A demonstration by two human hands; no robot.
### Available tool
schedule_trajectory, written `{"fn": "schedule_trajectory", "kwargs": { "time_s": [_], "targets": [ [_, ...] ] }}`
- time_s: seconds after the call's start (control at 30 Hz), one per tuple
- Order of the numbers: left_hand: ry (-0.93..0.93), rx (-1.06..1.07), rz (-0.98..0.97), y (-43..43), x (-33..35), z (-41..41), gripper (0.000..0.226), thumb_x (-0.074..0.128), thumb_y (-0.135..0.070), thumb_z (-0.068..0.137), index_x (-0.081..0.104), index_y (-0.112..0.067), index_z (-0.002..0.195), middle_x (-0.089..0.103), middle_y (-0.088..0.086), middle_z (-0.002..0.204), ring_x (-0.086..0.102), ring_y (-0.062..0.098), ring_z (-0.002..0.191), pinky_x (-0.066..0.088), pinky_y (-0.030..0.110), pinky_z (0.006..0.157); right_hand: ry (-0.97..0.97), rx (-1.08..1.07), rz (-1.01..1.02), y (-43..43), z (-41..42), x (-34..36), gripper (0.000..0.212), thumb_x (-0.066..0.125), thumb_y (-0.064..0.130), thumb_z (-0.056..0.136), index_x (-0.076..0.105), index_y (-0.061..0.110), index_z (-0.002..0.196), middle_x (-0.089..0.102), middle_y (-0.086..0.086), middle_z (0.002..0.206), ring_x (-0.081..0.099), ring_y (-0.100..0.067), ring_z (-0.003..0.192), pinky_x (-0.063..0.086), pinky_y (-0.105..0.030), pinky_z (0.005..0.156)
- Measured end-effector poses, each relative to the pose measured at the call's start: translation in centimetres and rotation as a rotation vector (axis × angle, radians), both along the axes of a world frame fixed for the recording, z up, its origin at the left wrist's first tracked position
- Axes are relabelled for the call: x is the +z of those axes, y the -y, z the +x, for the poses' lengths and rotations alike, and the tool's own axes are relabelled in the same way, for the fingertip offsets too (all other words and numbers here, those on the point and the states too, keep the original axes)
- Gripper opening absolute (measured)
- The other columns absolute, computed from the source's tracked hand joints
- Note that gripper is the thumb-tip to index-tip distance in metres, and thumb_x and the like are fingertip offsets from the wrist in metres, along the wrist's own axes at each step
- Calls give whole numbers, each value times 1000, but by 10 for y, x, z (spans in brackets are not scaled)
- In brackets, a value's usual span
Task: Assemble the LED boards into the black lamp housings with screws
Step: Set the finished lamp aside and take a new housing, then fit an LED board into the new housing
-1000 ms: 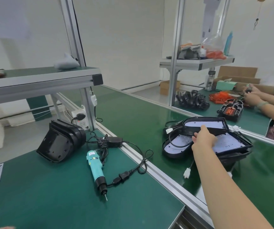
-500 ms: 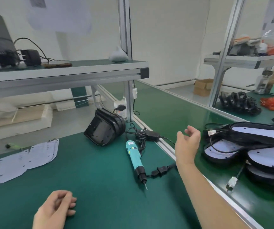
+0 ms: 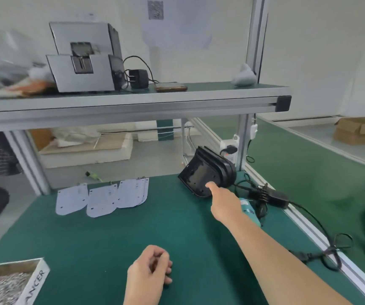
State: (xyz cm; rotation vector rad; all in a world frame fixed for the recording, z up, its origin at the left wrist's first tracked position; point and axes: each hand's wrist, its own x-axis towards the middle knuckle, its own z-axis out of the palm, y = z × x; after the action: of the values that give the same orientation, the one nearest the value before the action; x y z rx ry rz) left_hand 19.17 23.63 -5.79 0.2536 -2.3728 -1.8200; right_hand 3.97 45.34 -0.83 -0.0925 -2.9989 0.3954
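Evidently, nothing was assembled: lamp housings [image 3: 199, 179] touched by right hand [image 3: 221, 199], grip unclear; LED boards [image 3: 109, 199] left loose; left hand [image 3: 148, 274] loosely curled, empty.

Bare mat [image 3: 111, 234] is lying open centrally; cables [image 3: 262, 193] and a screwdriver [image 3: 248, 209] are crowding the right, a screw box [image 3: 38, 276] occupying the near-left corner.

The right arm reached far forward, its right grip [image 3: 220, 200] back-up with the thumb pointing ahead and the fingers hidden, while the left grip [image 3: 148, 274] lay close in, fingers loosely curled.
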Motion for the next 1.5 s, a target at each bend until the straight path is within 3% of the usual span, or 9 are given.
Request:
{"fn": "schedule_trajectory", "kwargs": {
  "time_s": [0.17, 0.27, 0.43, 0.53, 0.63, 0.77, 1.03, 1.13, 1.5],
  "targets": [
    [21, -16, 43, -1, 9, 4, 18, 60, -6, 95, 64, -10, 78, 72, 6, 70, 60, 13, 46, 52, 25, 52, -125, -43, -35, 2, -4, -11, 21, 55, 11, 95, 58, 17, 116, 68, -9, 95, 60, -32, 85, 52, -38, 72],
    [24, -18, 64, -1, 12, 5, 18, 59, -7, 95, 64, -10, 78, 72, 11, 73, 59, 12, 47, 51, 23, 51, -240, 51, 8, 17, 17, -14, 11, 60, 28, 99, 59, 20, 105, 70, 0, 86, 63, -29, 82, 47, -35, 66],
    [49, 56, 99, 6, 13, -2, 25, 58, -6, 94, 64, -15, 72, 72, 6, 70, 59, 14, 49, 53, 24, 54, -293, 215, 129, 61, 79, -16, 25, 64, 44, 94, 51, 24, 90, 65, 5, 67, 65, -23, 64, 35, -33, 53],
    [-24, 315, -83, 34, 26, -43, 25, 59, -14, 93, 64, -25, 71, 68, -6, 70, 58, 13, 63, 49, 19, 60, -360, 341, 109, 89, 120, -13, 58, 99, 42, 45, 48, 20, 62, 50, 2, 41, 51, -22, 32, 21, -25, 41],
    [38, 402, -269, 68, 47, -106, 7, 59, -22, 94, 65, -19, 95, 66, -3, 104, 59, 18, 89, 49, 31, 72, -377, 382, 114, 107, 138, -13, 57, 100, 42, 24, 58, 18, 53, 46, 6, 37, 43, -15, 25, 16, -20, 39],
    [311, 323, -575, 94, 58, -178, 61, 68, -43, 89, 48, -5, 133, 46, 13, 136, 43, 30, 126, 42, 39, 98, -405, 391, 102, 114, 136, -13, 54, 99, 46, 19, 60, 22, 49, 41, 10, 33, 39, -15, 22, 15, -17, 41],
    [442, 180, -853, 89, 42, -242, 113, 66, -77, 72, 27, -5, 151, 42, 11, 147, 38, 32, 137, 39, 42, 109, -470, 362, 98, 118, 128, -21, 55, 96, 50, 24, 53, 22, 44, 38, 11, 31, 30, -16, 23, 14, -15, 44],
    [445, 163, -1010, 85, 34, -248, 116, 65, -81, 68, 30, -6, 150, 42, 11, 145, 39, 31, 135, 41, 41, 104, -500, 350, 121, 119, 124, -24, 54, 95, 52, 26, 52, 25, 43, 38, 11, 32, 14, -19, 37, 12, -16, 45],
    [610, -46, -963, 95, 58, -253, 104, 72, -75, 68, 44, -10, 145, 47, 14, 146, 44, 33, 135, 45, 42, 106, -469, 338, 45, 116, 124, -37, 51, 98, 49, 32, 58, 22, 50, 40, 9, 34, 27, -14, 29, 18, -18, 40]
  ]
}}
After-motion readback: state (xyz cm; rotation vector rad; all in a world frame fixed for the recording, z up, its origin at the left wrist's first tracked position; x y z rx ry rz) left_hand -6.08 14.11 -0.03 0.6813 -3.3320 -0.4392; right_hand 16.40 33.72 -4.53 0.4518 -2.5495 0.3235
